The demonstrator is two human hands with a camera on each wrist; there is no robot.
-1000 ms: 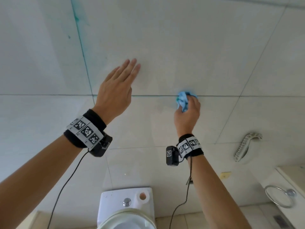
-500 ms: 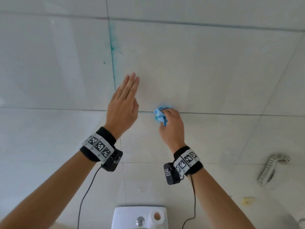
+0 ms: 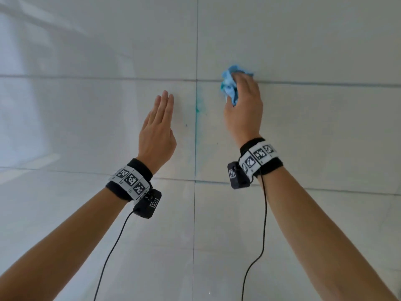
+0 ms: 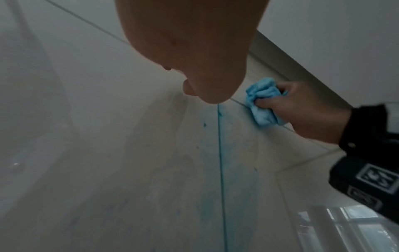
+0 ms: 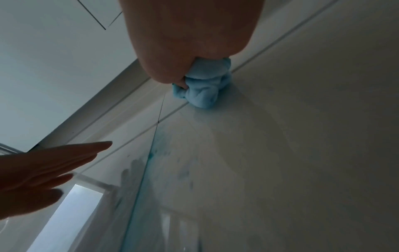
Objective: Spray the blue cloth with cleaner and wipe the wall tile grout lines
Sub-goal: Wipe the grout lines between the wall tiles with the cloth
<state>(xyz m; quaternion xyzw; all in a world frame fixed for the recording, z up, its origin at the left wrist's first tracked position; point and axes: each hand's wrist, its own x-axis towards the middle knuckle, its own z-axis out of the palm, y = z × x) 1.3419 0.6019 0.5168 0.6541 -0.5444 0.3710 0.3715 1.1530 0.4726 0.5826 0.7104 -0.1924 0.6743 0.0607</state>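
My right hand [image 3: 240,98] grips a bunched blue cloth [image 3: 230,86] [image 4: 262,106] [image 5: 205,88] and presses it on the horizontal grout line [image 3: 325,84] of the white tiled wall, just right of where it crosses a vertical grout line [image 3: 196,135]. That vertical line carries a blue-green stain [image 4: 220,153] [image 5: 149,156] below the crossing. My left hand [image 3: 161,115] is held flat with straight fingers against the tile left of the vertical line, holding nothing. No spray bottle is in view.
Glossy white wall tiles [image 3: 86,127] fill the head view, with a lower horizontal grout line [image 3: 86,171]. The wall's top edge meets the ceiling [image 4: 323,51] just above the cloth. Cables hang from both wrist cameras.
My head view has risen, so the toilet tank has left the frame. The right hand with the cloth has moved up to a higher horizontal grout line, right of the stained vertical line. The left hand stays flat.
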